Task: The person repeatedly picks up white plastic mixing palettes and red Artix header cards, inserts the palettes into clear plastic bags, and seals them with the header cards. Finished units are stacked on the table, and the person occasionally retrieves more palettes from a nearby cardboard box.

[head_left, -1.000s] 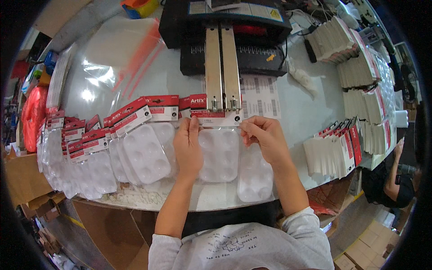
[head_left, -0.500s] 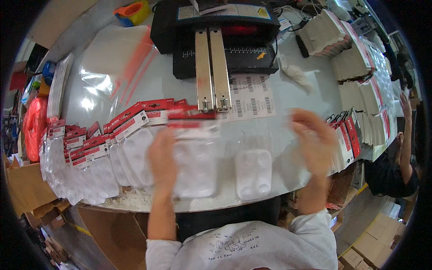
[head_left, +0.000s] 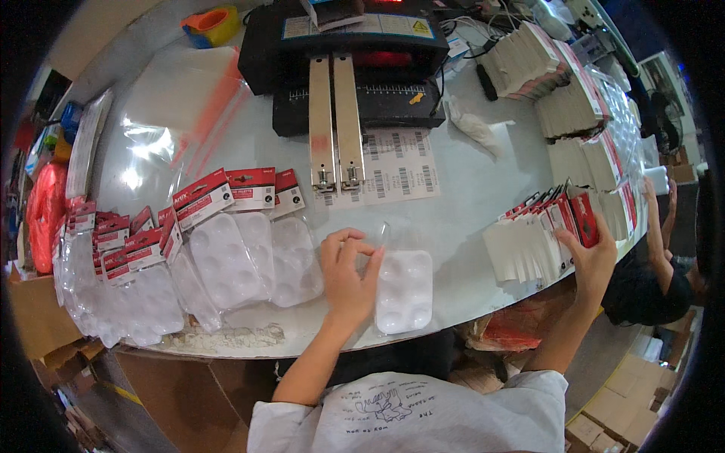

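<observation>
A white plastic paint palette (head_left: pixel 408 291) with round wells lies in a clear plastic bag (head_left: pixel 384 235) near the table's front edge. My left hand (head_left: pixel 349 275) is at the bag's upper left, thumb and fingertips pinched on its edge. Off to the right, my right hand (head_left: pixel 593 260) grips a red-and-white header card (head_left: pixel 583 219) at the end of a fanned stack of cards (head_left: pixel 521 245). Left of my left hand, a bagged palette with a header card (head_left: pixel 296 260) rests at the end of a row of several finished-looking packs (head_left: pixel 226 257).
A black machine (head_left: pixel 355 68) with two metal rails (head_left: pixel 332 124) stands at the back, above a barcode label sheet (head_left: pixel 404 162). Flat clear bags (head_left: pixel 177 94) lie back left, a tape dispenser (head_left: pixel 210 26) behind. Card stacks (head_left: pixel 578 106) line the right. Another person (head_left: pixel 657 264) is at far right.
My left hand has let go of a carded palette pack, now in the left row, and moved right to the other bag. My right hand has moved right and down onto the cards. The view shifted slightly.
</observation>
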`<move>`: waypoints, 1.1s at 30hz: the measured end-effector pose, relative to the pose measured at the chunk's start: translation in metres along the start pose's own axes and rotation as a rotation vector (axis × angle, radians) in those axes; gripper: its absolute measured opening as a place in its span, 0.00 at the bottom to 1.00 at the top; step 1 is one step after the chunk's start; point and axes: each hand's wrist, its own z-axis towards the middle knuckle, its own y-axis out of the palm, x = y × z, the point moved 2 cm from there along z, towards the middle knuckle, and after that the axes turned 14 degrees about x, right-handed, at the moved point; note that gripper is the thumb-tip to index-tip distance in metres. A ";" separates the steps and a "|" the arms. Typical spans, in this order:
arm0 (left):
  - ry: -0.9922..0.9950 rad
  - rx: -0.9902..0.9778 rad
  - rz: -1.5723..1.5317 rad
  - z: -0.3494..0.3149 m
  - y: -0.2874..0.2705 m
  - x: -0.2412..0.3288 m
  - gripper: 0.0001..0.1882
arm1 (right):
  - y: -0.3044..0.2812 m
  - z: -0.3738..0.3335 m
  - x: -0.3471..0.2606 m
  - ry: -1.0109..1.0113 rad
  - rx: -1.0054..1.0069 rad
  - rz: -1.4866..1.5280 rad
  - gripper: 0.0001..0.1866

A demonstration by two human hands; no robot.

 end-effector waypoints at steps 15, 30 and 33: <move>-0.716 -0.186 -0.664 0.008 -0.066 0.022 0.10 | 0.100 -0.073 -0.141 -0.346 -0.946 0.601 0.17; -0.673 -0.112 -0.512 0.012 -0.065 0.026 0.07 | 0.101 -0.079 -0.139 -0.543 -0.907 0.674 0.13; -0.578 -0.137 -0.368 0.010 -0.065 0.027 0.08 | 0.101 -0.078 -0.139 -0.619 -0.886 0.618 0.14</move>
